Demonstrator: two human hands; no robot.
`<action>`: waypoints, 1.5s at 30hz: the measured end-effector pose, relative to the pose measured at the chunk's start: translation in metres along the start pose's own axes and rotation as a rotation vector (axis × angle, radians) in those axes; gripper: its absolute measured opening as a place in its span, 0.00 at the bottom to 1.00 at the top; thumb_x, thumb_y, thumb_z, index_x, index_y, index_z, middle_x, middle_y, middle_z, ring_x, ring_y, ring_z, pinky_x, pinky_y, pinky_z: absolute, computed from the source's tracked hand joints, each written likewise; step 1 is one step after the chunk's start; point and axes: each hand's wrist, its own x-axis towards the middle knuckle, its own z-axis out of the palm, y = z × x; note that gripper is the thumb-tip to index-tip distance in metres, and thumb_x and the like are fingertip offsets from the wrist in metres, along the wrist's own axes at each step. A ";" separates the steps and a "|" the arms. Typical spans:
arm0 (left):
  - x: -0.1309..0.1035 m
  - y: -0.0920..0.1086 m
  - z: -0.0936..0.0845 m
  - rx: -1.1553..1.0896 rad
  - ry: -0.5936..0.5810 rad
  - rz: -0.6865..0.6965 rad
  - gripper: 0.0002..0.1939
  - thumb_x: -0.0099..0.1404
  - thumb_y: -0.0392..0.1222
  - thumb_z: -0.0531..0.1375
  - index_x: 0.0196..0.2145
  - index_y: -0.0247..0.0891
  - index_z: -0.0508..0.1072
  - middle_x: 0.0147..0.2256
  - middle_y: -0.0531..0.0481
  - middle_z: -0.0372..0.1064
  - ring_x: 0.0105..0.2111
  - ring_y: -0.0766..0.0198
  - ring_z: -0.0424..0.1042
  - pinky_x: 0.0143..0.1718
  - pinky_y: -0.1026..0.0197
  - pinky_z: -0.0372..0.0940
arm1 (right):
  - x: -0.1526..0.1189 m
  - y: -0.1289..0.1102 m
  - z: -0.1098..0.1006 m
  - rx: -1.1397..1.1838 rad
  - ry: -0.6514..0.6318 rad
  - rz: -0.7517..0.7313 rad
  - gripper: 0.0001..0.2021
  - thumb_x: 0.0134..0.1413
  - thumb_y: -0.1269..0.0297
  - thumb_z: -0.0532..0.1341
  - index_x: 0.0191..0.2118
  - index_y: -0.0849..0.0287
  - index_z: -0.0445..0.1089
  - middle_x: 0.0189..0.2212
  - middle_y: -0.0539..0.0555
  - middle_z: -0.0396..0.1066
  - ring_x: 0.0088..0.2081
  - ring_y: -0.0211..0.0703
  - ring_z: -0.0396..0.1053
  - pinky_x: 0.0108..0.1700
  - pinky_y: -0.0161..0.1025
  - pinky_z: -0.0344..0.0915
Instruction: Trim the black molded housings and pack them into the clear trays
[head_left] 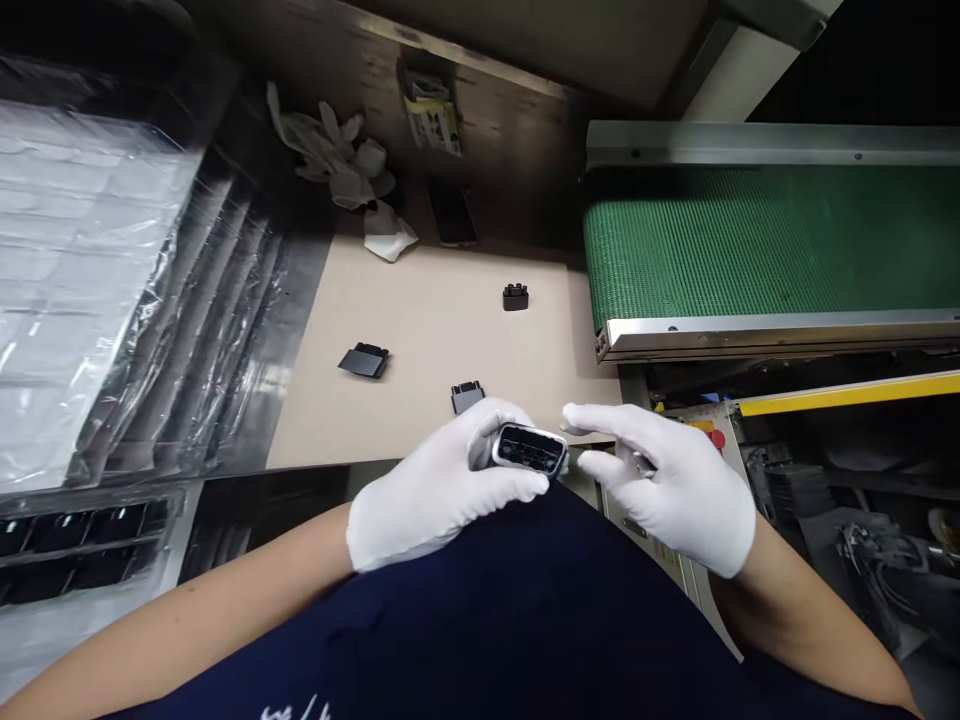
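1. Navy clothing (525, 620) on the camera wearer is filling the foreground, in front of the near edge of a beige worktop (427, 300).
2. White-gloved, the left hand (446, 485) is reaching in at the worktop's near edge, its thumb and fingers closing around a black housing with a silvery rim (530, 450).
3. That housing is facing the camera with its hollow side, showing black moulded detail inside, and is being held just at the worktop's near edge.
4. Also gloved in white, the right hand (664, 480) is hovering by the worktop's near right corner, index finger and thumb standing apart just beside the housing. Something small and grey is showing among its curled fingers; whether they are gripping it, I cannot tell.
5. Three small black parts are lying on the worktop: one (468, 397) near its front edge, partly hidden by the left hand, one (365, 360) toward its left side, and one (516, 297) toward its far right.
6. Crumpled white gloves (334, 160) and a dark, phone-like slab (451, 215) are resting at the worktop's far edge.
7. Right of the worktop, a green conveyor belt (772, 240) is stretching away; left of it, plastic-covered trays (82, 260) are standing stacked.
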 end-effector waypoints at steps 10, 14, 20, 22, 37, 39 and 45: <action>0.001 0.007 0.009 0.146 -0.116 -0.056 0.16 0.58 0.51 0.68 0.37 0.42 0.70 0.32 0.52 0.73 0.30 0.61 0.70 0.30 0.58 0.66 | 0.000 -0.012 -0.016 -0.177 -0.056 -0.043 0.18 0.71 0.52 0.51 0.57 0.54 0.67 0.51 0.58 0.76 0.49 0.54 0.77 0.47 0.49 0.74; 0.003 0.010 0.011 0.191 -0.103 -0.025 0.14 0.56 0.47 0.68 0.38 0.42 0.71 0.33 0.52 0.73 0.30 0.60 0.71 0.30 0.58 0.67 | 0.003 -0.021 -0.021 -0.385 -0.071 -0.143 0.16 0.71 0.62 0.47 0.42 0.53 0.73 0.37 0.56 0.78 0.39 0.51 0.77 0.39 0.46 0.70; 0.008 0.010 0.012 0.234 -0.105 -0.030 0.13 0.56 0.48 0.67 0.36 0.42 0.72 0.29 0.54 0.71 0.26 0.63 0.68 0.26 0.60 0.65 | 0.010 -0.029 -0.017 -0.712 -0.082 -0.186 0.12 0.67 0.61 0.55 0.31 0.52 0.68 0.20 0.52 0.66 0.22 0.44 0.63 0.27 0.42 0.49; 0.009 0.011 0.013 0.251 -0.088 -0.021 0.13 0.56 0.48 0.67 0.36 0.42 0.72 0.28 0.55 0.71 0.25 0.64 0.68 0.25 0.60 0.65 | 0.012 -0.032 -0.015 -0.803 -0.068 -0.215 0.12 0.66 0.60 0.55 0.30 0.53 0.67 0.18 0.52 0.63 0.21 0.44 0.60 0.27 0.43 0.44; 0.010 0.029 0.009 0.512 -0.071 0.016 0.08 0.59 0.45 0.67 0.37 0.44 0.76 0.33 0.57 0.74 0.38 0.59 0.76 0.45 0.56 0.71 | 0.022 -0.047 -0.010 -1.033 -0.242 -0.240 0.09 0.62 0.69 0.57 0.46 0.59 0.70 0.23 0.52 0.68 0.24 0.45 0.65 0.29 0.43 0.37; 0.011 0.028 0.008 0.509 -0.065 0.014 0.08 0.59 0.45 0.66 0.38 0.44 0.76 0.33 0.57 0.74 0.37 0.60 0.76 0.43 0.57 0.71 | 0.023 -0.047 -0.011 -1.032 -0.240 -0.237 0.07 0.62 0.69 0.57 0.43 0.58 0.70 0.21 0.51 0.67 0.23 0.44 0.64 0.29 0.43 0.37; 0.010 0.026 0.002 0.605 -0.032 0.029 0.11 0.60 0.51 0.65 0.36 0.43 0.75 0.34 0.55 0.74 0.34 0.59 0.75 0.37 0.56 0.70 | 0.022 -0.044 -0.023 -1.038 -0.246 -0.160 0.09 0.64 0.63 0.56 0.31 0.55 0.66 0.19 0.51 0.65 0.21 0.43 0.62 0.28 0.41 0.40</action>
